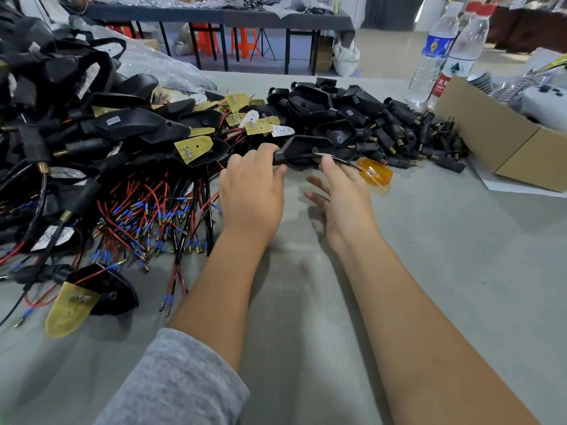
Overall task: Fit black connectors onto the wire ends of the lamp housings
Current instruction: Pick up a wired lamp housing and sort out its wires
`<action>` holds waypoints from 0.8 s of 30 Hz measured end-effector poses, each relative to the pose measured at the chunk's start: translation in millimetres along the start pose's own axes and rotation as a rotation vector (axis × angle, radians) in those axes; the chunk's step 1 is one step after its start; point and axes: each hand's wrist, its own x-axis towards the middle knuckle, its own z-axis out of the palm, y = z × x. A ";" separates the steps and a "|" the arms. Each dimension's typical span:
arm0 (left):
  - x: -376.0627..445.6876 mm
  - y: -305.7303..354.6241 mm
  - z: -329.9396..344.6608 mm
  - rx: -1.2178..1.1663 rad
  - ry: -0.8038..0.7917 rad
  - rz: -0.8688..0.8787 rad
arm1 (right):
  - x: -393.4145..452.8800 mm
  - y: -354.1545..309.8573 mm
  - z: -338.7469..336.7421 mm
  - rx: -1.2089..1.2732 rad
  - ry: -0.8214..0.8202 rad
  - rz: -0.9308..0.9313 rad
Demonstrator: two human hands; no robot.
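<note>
Left hand [250, 191] grip on angular black housing [310, 148], right hand [340, 191] fingers spread, perhaps touching thin wire [340, 160]

Bottle label [439, 84] unreadable — housing pile [46, 87] cut off left, blurred.

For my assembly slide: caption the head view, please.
Left hand grips a black lamp housing while right hand handles its wires.

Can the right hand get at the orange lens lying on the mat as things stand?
Probably yes. The right hand is open, just left of the orange lens, with bare mat around it; only a thin wire from the housing held by the left hand crosses near it.
</note>
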 end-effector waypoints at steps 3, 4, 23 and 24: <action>1.0 -5.8 -1.7 0.000 0.033 -0.073 | 2.5 -1.9 -3.0 0.151 0.058 0.024; 0.9 -8.0 -1.8 -0.007 0.027 -0.095 | 3.4 -2.4 -4.9 0.224 0.067 0.047; -1.4 -17.6 0.7 -0.005 -0.169 -0.161 | 12.0 -5.9 -16.0 0.158 0.191 -0.033; -1.8 -16.0 0.5 0.003 -0.157 -0.141 | 11.5 -6.1 -15.5 0.132 0.183 -0.034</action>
